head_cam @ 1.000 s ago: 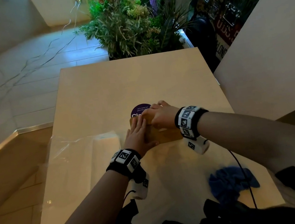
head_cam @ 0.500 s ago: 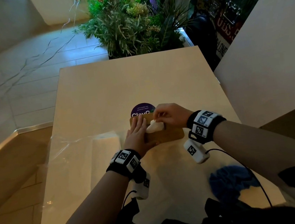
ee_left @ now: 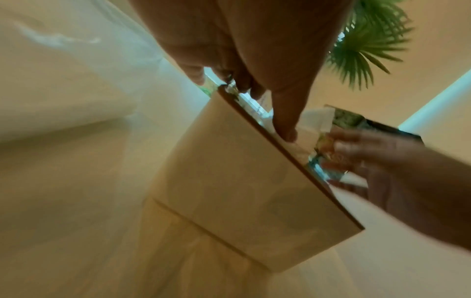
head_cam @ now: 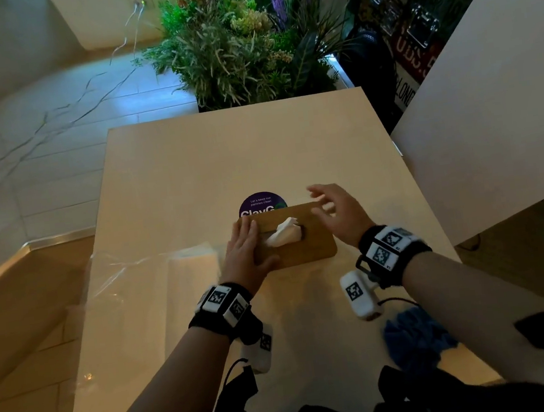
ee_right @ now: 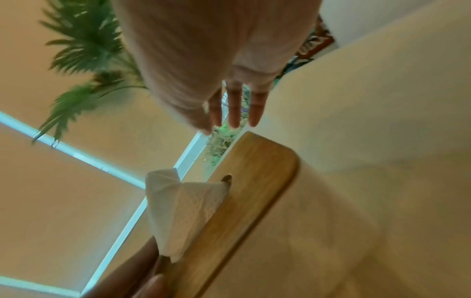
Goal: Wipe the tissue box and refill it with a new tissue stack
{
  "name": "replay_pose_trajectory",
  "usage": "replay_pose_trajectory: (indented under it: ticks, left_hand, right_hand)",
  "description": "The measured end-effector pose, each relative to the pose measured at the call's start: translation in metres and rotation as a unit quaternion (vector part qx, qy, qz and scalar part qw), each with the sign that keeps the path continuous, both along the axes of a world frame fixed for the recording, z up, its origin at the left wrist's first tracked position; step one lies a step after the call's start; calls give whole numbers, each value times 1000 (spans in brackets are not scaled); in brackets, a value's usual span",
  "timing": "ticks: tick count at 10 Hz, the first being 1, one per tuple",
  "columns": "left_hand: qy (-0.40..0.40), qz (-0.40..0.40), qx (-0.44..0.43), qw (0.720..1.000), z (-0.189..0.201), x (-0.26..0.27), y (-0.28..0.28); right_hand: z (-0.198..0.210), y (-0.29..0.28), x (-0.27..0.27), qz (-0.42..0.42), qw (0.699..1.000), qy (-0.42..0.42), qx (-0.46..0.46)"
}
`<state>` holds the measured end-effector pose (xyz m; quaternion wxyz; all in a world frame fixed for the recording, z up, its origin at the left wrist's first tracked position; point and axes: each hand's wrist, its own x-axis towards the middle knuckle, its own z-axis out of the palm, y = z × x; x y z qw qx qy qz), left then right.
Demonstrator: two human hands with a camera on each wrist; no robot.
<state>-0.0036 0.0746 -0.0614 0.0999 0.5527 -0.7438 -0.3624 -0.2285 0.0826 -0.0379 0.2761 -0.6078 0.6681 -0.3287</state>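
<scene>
far table (head_cam: 223,150) bare | plants (head_cam: 239,47) beyond | plastic wrap (head_cam: 142,271) left, probably loose

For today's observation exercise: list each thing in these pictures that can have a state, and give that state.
tissue box: lid on, one tissue pulled up through the slot.
tissue: sticking up, crumpled.
left hand: flat on the box's left end.
right hand: open, holding nothing.
blue cloth: lying bunched, untouched.

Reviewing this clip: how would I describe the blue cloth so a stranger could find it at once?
Start at the pale table with the plants at its far end. The blue cloth lies crumpled at the near right edge, below the right hand and wrist. It is the only blue thing there; the tissue box farther in is brown wood.
</scene>
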Motion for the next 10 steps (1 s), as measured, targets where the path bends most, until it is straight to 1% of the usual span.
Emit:
replay_pose_trajectory:
  ticks: [1,2,3,4,6,7,8,9,10]
  left_hand:
    - [74,131,56,987,-2,13,6]
    - [112,152,75,979,-2,15,7]
    - [108,147,72,981,-2,13,4]
    - [106,151,82,979,-2,14,3]
    - [114,159,88,977,-2,11,8]
    - [113,166,92,975,-4,12,5]
    - [119,166,109,973,1,12,6]
    - [125,164,117,971,5,12,4]
    - [148,207,114,960,11,26,7]
  right_hand:
    - [-21,20,-6,-100,986,-52,124]
    - [-32,34,1,-106,972,-123,171]
    - [-29,36,6,-127,969,-137,160]
    - [-26,35,6,-126,967,-138,172]
    - [-26,35,4,-126,975,-85,164]
    - [-26,37,6,-130,975,-81,163]
    - [-22,38,8,-136,971,-100,168]
    - [-26,41,5,-143,967,-129,168]
    - [-29,55,-8,-176,958,-165,153]
